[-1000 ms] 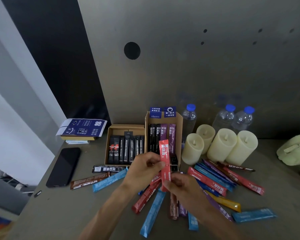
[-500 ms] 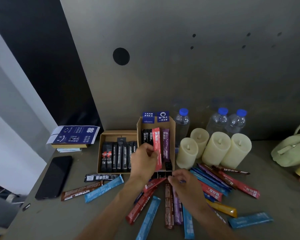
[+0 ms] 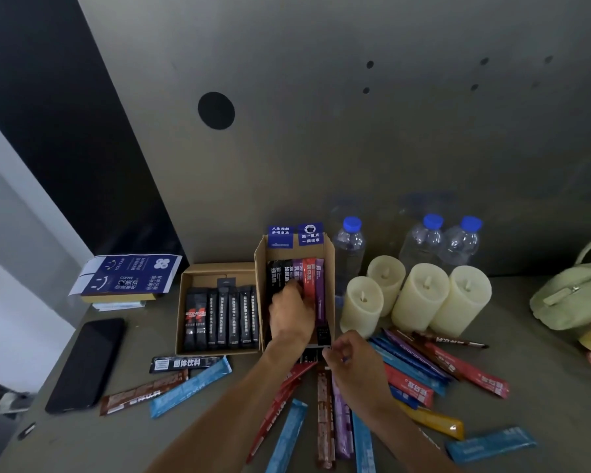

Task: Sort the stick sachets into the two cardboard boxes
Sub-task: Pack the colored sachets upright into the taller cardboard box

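Nearest, at six o'clock from the hands, loose stick sachets (image 3: 287,435) in light blue, red, brown and purple lie fanned flat on the grey-green surface (image 3: 82,445), with more spreading toward four o'clock and three toward eight o'clock. The right hand (image 3: 354,360) hovers above them with its fingers curled and their tips drawn together just at the front edge of the tall open brown cardboard box (image 3: 261,268); whether they pinch anything cannot be told. At eleven o'clock from it, the left hand (image 3: 292,314) reaches into that box, its fingers bent against the standing row, just beside the red stick sachet (image 3: 309,285), which stands upright between purple ones; whether they grip it cannot be told. At nine o'clock, touching this box, a low brown cardboard box (image 3: 219,268) holds black stick sachets (image 3: 232,315). At three o'clock stand four cream pillar candles (image 3: 420,295), with three clear blue-capped water bottles (image 3: 348,247) behind them.
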Motion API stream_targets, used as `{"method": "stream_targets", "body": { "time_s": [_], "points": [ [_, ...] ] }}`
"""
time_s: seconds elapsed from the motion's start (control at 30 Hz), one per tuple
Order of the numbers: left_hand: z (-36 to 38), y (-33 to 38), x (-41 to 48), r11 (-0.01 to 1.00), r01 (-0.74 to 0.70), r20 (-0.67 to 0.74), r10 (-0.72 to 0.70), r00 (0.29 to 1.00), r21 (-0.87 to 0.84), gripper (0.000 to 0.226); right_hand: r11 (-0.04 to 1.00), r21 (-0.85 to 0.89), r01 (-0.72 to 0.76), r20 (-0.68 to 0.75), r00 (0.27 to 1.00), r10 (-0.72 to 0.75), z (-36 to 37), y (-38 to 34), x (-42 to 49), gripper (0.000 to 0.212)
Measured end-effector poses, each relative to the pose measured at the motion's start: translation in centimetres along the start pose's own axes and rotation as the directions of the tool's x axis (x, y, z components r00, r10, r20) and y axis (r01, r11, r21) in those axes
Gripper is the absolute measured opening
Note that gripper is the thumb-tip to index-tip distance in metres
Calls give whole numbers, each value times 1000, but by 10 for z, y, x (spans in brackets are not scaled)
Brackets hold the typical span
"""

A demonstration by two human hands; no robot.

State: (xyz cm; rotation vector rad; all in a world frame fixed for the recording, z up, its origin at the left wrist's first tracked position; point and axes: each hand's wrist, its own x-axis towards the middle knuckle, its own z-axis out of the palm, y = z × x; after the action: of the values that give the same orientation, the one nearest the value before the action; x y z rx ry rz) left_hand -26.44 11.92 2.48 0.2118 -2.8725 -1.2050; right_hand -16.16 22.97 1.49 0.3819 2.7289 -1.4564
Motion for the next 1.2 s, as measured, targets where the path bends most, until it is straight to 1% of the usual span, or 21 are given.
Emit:
{"method": "stream_targets", "body": {
  "time_s": [0.27,0.57,0.7,0.83,0.93,1.1,1.2],
  "points": [
    [5,-4,7,997,-8,-9,8,1000,81,9,1000,1,11,17,1000,-11,0,1,4,14],
    [7,-8,12,982,-46,13,45,999,184,11,1000,27,-4,31,1000,3,0,1,4,14],
    [8,-8,11,974,-65,26,61,998,216,11,1000,26,11,11,1000,-12,1,4,5,17],
    [6,-9,9,976,-85,22,82,996,202,9,1000,7,22,4,1000,-22,-1,8,5,22],
    [-1,-8,2,980,-115,11,115,993,165,9,1000,0,29,1,1000,-29,-4,10,5,19],
    [-32,-6,-39,985,-168,71,165,984,33,7,996,-77,42,4,999,-42,-11,18,-6,15],
    [-54,-23,-82,984,-175,132,171,977,21,6,989,-140,54,37,998,-49,-15,27,-19,17]
  ]
}}
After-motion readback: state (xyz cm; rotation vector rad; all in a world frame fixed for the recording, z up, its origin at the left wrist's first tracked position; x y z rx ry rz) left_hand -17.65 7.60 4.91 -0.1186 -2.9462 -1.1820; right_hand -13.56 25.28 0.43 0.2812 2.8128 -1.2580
